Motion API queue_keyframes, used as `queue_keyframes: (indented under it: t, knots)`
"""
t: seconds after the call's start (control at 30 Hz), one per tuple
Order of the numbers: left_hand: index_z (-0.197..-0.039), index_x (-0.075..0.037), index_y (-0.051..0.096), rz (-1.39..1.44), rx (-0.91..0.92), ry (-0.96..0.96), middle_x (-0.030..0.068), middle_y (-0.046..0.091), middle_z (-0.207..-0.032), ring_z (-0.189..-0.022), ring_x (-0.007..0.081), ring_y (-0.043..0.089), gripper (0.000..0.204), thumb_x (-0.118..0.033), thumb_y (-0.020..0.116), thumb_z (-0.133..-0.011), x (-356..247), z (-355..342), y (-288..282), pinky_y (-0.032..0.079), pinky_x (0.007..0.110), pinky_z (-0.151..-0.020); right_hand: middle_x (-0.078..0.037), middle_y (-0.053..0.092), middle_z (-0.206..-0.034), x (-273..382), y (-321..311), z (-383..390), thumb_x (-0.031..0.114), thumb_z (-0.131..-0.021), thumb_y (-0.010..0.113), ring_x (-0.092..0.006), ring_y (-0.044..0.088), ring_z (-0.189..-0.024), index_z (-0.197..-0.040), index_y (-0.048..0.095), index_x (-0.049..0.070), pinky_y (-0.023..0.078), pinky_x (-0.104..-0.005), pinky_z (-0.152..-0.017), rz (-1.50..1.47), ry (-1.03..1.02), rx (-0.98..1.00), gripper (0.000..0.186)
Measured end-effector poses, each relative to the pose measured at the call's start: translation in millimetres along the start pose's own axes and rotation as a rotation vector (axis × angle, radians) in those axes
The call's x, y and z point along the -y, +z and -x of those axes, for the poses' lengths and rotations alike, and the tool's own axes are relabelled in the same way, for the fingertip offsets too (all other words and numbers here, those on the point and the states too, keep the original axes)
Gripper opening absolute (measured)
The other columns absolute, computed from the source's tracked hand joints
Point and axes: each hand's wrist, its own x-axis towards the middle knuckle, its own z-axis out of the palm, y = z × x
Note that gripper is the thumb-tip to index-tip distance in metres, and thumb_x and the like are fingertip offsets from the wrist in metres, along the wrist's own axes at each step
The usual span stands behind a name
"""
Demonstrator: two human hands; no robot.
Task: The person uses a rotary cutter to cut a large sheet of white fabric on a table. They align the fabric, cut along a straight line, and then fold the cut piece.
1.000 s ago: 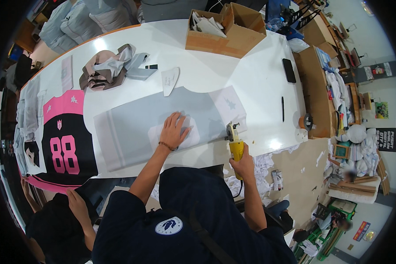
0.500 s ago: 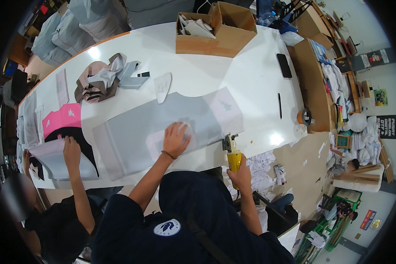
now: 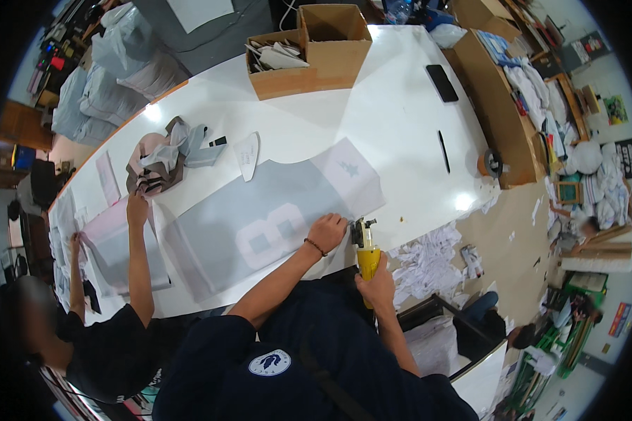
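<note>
A grey fabric panel (image 3: 218, 228) with a large pale printed figure and a lighter, star-marked end lies flat on the white table. My right hand (image 3: 378, 282) is wrapped round the yellow body of an electric fabric cutter (image 3: 367, 258), held upright at the table's near edge. The cutter's head meets the near edge of the panel. Close on its left, my left hand (image 3: 328, 233) has its fingers curled together on that same edge, seemingly pinching the fabric; the fingertips are partly hidden.
A white paper pattern piece (image 3: 247, 156) and a crumpled fabric heap (image 3: 158, 158) lie beyond the panel. Cardboard boxes (image 3: 337, 63), a phone (image 3: 442, 83), a pen (image 3: 444, 151) and a tape roll (image 3: 491, 163) are farther out. At left, a co-worker's hands handle fabric (image 3: 119, 252). Scraps (image 3: 428, 263) litter the floor.
My left hand has moved right, from flat on the panel to its edge beside the cutter, uncovering the printed figure. The co-worker's fabric now covers the pink and black piece.
</note>
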Motion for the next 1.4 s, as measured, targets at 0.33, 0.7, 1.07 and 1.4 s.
queue_keyframes:
  t: [0.33, 0.7, 1.07, 1.4]
  knots:
    - [-0.088, -0.008, 0.061, 0.159, 0.021, -0.004, 0.0072, 0.059, -0.082, -0.075, 0.0277, 0.065, 0.013, -0.02, 0.066, -0.085, 4.5, -8.9, -12.8, 0.055, 0.039, -0.065, -0.026, 0.068, -0.102, 11.8, 4.8, 1.6, 0.027, -0.077, 0.075, -0.049, 0.065, -0.095, -0.143, 0.031, 0.013, 0.051, -0.0564, -0.08, 0.038, 0.07, -0.037, 0.08]
    - [-0.086, -0.008, 0.069, 0.37, -0.019, -0.162, 0.0101, 0.061, -0.081, -0.07, 0.0308, 0.064, 0.01, -0.017, 0.066, -0.084, 12.9, -8.8, -16.3, 0.055, 0.041, -0.063, -0.026, 0.069, -0.103, 12.0, 20.6, -4.4, 0.028, -0.075, 0.074, -0.0486, 0.066, -0.096, -0.146, 0.031, 0.013, 0.051, -0.0553, -0.081, 0.004, 0.066, -0.08, 0.084]
    - [-0.083, -0.007, 0.071, 0.52, -0.017, -0.164, 0.0095, 0.064, -0.082, -0.069, 0.0318, 0.065, 0.011, -0.017, 0.067, -0.085, 27.7, -11.5, -21.6, 0.055, 0.041, -0.062, -0.027, 0.069, -0.105, 33.8, 19.6, -13.9, 0.028, -0.075, 0.074, -0.0488, 0.066, -0.097, -0.147, 0.03, 0.013, 0.052, -0.055, -0.083, 0.011, 0.113, -0.079, 0.085]
    - [-0.085, -0.008, 0.072, 0.573, -0.016, -0.148, 0.0093, 0.064, -0.081, -0.07, 0.0306, 0.066, 0.01, -0.017, 0.068, -0.084, 31.4, -10.9, -23.7, 0.055, 0.04, -0.063, -0.032, 0.068, -0.099, 42.7, 27.8, -19.6, 0.024, -0.074, 0.076, -0.0515, 0.066, -0.093, -0.144, 0.031, 0.007, 0.054, -0.0555, -0.079, 0.019, 0.075, -0.131, 0.085]
